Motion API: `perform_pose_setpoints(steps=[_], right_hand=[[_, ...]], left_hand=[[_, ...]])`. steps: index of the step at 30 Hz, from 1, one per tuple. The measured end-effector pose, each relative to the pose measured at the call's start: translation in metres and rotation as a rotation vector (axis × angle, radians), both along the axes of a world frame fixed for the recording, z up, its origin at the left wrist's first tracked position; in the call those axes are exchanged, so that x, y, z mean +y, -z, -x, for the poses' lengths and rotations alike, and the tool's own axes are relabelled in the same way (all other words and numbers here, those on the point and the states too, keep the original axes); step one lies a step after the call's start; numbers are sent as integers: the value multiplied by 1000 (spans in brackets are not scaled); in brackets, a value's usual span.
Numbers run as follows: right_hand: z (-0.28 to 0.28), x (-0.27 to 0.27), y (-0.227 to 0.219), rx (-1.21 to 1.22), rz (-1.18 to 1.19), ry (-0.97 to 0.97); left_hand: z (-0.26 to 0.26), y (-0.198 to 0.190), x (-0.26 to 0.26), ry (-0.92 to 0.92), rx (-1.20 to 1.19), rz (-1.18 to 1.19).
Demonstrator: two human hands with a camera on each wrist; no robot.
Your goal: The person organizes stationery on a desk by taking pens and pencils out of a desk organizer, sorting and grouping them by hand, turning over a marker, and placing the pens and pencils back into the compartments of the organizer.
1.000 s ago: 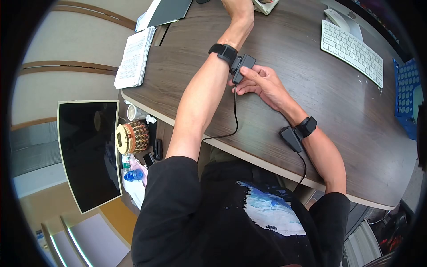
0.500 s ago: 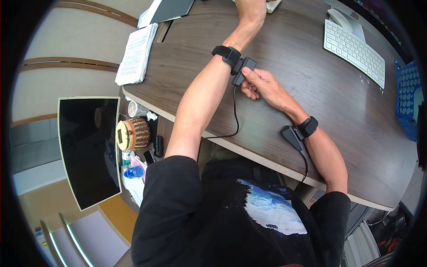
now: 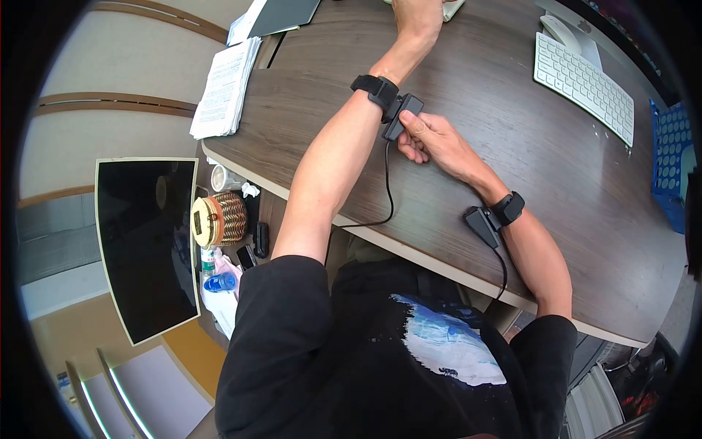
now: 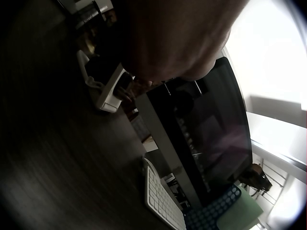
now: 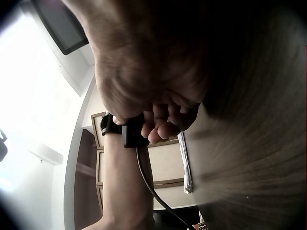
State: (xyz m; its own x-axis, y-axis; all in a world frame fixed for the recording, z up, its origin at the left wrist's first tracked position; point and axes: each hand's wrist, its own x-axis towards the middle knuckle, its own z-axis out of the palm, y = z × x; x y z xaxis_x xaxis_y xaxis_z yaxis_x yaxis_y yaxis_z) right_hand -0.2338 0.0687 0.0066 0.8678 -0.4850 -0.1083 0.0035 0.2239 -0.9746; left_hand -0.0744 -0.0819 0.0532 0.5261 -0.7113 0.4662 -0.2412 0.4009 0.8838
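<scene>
My right hand (image 3: 439, 145) grips the small black wrist camera (image 3: 412, 104) strapped on my left forearm, its thumb laid over the casing and the other fingers curled below. A thin black cable (image 3: 390, 186) hangs from that casing toward the desk edge. In the right wrist view, the same camera (image 5: 131, 136) shows beside the curled fingers (image 5: 168, 130). My left hand (image 3: 418, 22) reaches to the far side of the desk, beside a white-edged holder (image 3: 453, 10). The left fingertips are cut off in the head view and hidden behind the dark hand in the left wrist view.
On the right of the desk (image 3: 329, 95) are a white keyboard (image 3: 585, 88), a mouse (image 3: 559, 31), a monitor (image 4: 211, 129) and a blue basket (image 3: 669, 161). Papers (image 3: 225, 88) are stacked at left. Beyond the desk edge stand a woven basket (image 3: 230, 218) and a dark screen (image 3: 146, 249).
The left hand and forearm have shifted slightly to the right. The right fingers, spread earlier, are now curled in under the wrist camera. Little differs from half a second ago.
</scene>
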Motion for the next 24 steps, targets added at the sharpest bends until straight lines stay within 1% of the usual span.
perform_pose_setpoints(steps=[4, 6, 10, 11, 12, 13, 16, 18, 21, 24], right_hand=[[0, 1, -2, 0, 8, 3], [0, 1, -2, -2, 9, 5], [-1, 1, 1, -17, 10, 9], [-2, 1, 4, -18, 11, 11], [-3, 0, 7, -52, -65, 20], [-4, -1, 9, -86, -141, 30], [-7, -4, 12, -156, -171, 45], [-7, -4, 13, -145, -158, 46], [-7, -3, 13, -137, -141, 51], [-7, -3, 14, -140, -142, 46]], left_hand=[[1, 0, 1, -19, -24, 12], [2, -1, 2, 43, 56, 12], [0, 0, 1, 56, 37, 22], [0, -1, 1, 64, 108, 22], [-1, -3, 0, 73, 179, 23], [1, -6, 0, 76, 180, 25], [2, -12, 4, 41, 138, 30], [3, -12, 6, 26, 38, -10], [6, -10, 5, 62, 88, 9], [6, -8, 4, 67, 70, 4]])
